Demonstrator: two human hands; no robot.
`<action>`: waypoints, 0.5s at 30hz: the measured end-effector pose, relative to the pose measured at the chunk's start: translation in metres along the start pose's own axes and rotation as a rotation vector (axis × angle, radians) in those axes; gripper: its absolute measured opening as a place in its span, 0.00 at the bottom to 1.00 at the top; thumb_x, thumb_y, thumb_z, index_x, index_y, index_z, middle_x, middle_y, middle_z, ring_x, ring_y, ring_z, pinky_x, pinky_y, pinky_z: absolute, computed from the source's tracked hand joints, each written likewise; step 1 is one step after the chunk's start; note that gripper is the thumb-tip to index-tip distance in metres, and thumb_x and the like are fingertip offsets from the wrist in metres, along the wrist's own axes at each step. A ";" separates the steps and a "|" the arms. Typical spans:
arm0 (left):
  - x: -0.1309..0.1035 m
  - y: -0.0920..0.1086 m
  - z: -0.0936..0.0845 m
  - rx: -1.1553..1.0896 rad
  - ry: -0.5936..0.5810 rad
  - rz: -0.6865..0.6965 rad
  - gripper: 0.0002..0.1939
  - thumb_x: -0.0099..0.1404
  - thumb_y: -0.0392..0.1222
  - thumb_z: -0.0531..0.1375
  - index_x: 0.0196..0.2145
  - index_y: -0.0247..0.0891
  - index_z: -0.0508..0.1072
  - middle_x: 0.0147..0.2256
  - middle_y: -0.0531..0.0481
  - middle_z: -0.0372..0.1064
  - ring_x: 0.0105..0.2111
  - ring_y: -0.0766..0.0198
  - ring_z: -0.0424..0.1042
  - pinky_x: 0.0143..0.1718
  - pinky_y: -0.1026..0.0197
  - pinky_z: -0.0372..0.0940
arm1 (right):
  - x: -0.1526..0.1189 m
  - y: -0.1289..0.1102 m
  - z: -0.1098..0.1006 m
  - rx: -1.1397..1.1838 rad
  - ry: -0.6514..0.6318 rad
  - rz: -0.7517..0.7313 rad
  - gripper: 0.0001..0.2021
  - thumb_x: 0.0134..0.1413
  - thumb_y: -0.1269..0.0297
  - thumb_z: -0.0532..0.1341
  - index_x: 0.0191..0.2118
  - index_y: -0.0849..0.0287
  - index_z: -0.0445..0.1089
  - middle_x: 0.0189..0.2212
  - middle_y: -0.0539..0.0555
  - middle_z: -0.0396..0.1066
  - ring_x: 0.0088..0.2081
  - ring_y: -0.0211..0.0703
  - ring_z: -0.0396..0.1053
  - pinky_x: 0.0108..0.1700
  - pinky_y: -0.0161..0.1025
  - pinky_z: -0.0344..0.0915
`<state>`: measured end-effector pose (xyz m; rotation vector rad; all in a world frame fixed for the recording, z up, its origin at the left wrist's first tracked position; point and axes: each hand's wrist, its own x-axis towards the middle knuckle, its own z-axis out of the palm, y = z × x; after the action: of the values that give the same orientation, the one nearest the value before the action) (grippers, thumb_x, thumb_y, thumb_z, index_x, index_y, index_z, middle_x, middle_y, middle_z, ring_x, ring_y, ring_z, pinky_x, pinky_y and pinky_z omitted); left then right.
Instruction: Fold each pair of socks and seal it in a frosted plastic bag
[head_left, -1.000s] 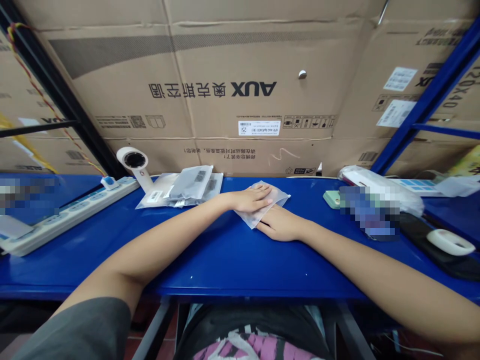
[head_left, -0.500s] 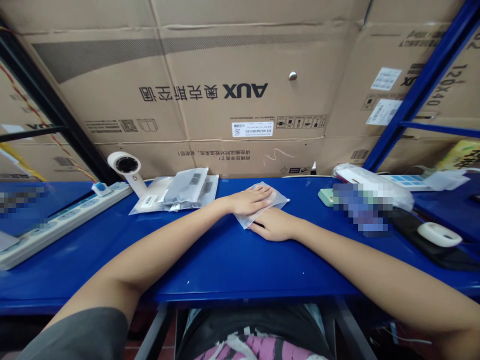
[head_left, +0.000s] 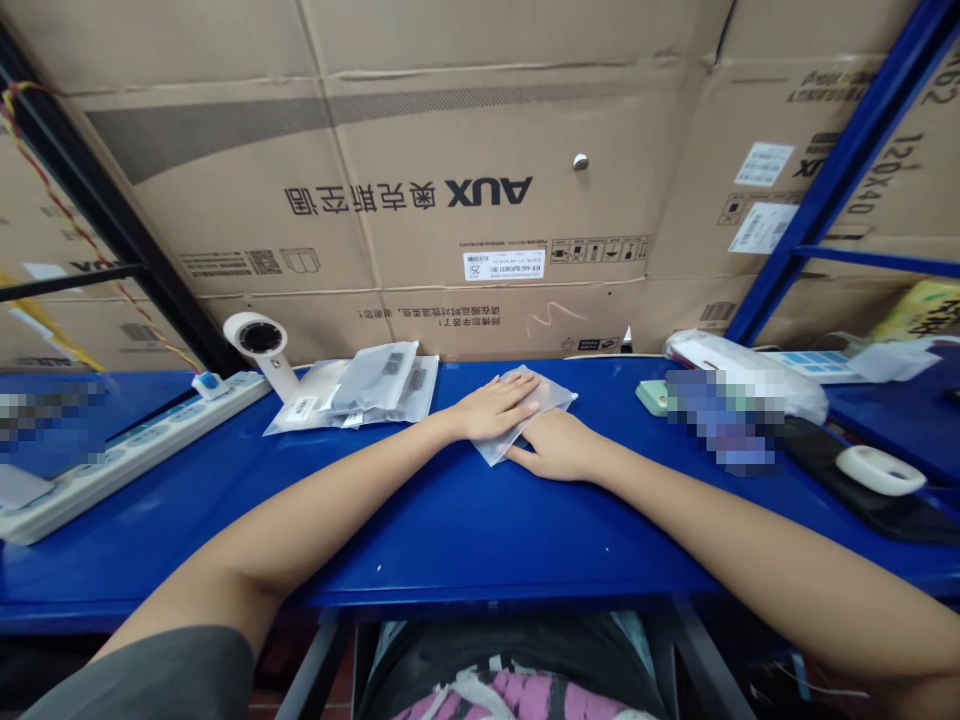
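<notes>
A frosted translucent zip bag (head_left: 553, 394) lies on the blue table under my hands. My left hand (head_left: 496, 408) rests flat on top of it with the fingers stretched out and slightly spread. From the right, my right hand (head_left: 559, 447) meets the bag, palm down and flat, its thumb out to the side. The bag and my left hand cover its fingertips; I cannot tell whether they are inside the bag or under it. Left of my hands is a small pile of frosted bags, the top one (head_left: 375, 378) holding something grey.
A white handheld fan (head_left: 257, 338) stands behind the pile, and a long power strip (head_left: 150, 450) runs along the left. To the right are a green box (head_left: 652, 397), a plastic-wrapped white item (head_left: 742, 365) and a white mouse (head_left: 879, 470) on a black pad. Cardboard (head_left: 420, 120) backs the table.
My left hand has shifted very slightly left on the bag, and my right hand has barely moved. The camera view has tilted a little.
</notes>
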<state>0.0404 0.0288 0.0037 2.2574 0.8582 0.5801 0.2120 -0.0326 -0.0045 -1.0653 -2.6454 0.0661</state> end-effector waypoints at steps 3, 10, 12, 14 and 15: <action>-0.001 -0.001 0.001 0.012 0.040 -0.001 0.30 0.67 0.57 0.56 0.63 0.46 0.63 0.69 0.46 0.48 0.71 0.53 0.39 0.68 0.48 0.26 | -0.003 -0.007 -0.003 -0.053 -0.005 0.158 0.29 0.63 0.51 0.55 0.60 0.70 0.67 0.54 0.72 0.71 0.55 0.66 0.70 0.57 0.58 0.64; 0.001 -0.004 0.007 0.080 0.040 -0.071 0.33 0.66 0.60 0.55 0.63 0.42 0.63 0.69 0.43 0.46 0.71 0.51 0.38 0.68 0.47 0.27 | -0.002 0.020 -0.004 0.008 -0.009 0.225 0.37 0.56 0.43 0.61 0.64 0.64 0.63 0.61 0.70 0.63 0.62 0.68 0.62 0.62 0.60 0.57; 0.003 -0.003 0.009 0.097 0.069 -0.119 0.34 0.66 0.62 0.54 0.63 0.41 0.63 0.69 0.43 0.45 0.71 0.51 0.38 0.68 0.46 0.28 | -0.001 0.036 -0.007 0.096 -0.013 0.162 0.32 0.56 0.46 0.63 0.61 0.60 0.67 0.60 0.66 0.67 0.61 0.62 0.64 0.61 0.55 0.59; 0.006 -0.003 0.012 0.108 0.120 -0.169 0.35 0.66 0.64 0.53 0.64 0.41 0.62 0.69 0.42 0.46 0.71 0.50 0.38 0.68 0.46 0.28 | 0.000 0.050 -0.013 0.218 -0.020 0.069 0.24 0.58 0.51 0.62 0.57 0.56 0.71 0.57 0.60 0.71 0.58 0.56 0.68 0.59 0.50 0.62; 0.008 -0.003 0.013 0.111 0.140 -0.200 0.35 0.67 0.64 0.51 0.64 0.41 0.61 0.69 0.42 0.45 0.71 0.51 0.37 0.68 0.45 0.29 | 0.001 0.055 -0.016 0.271 0.003 0.071 0.19 0.60 0.54 0.60 0.53 0.55 0.74 0.53 0.58 0.74 0.54 0.54 0.71 0.56 0.48 0.64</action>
<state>0.0524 0.0304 -0.0059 2.2139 1.1965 0.6158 0.2529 0.0069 0.0027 -1.0629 -2.5037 0.4239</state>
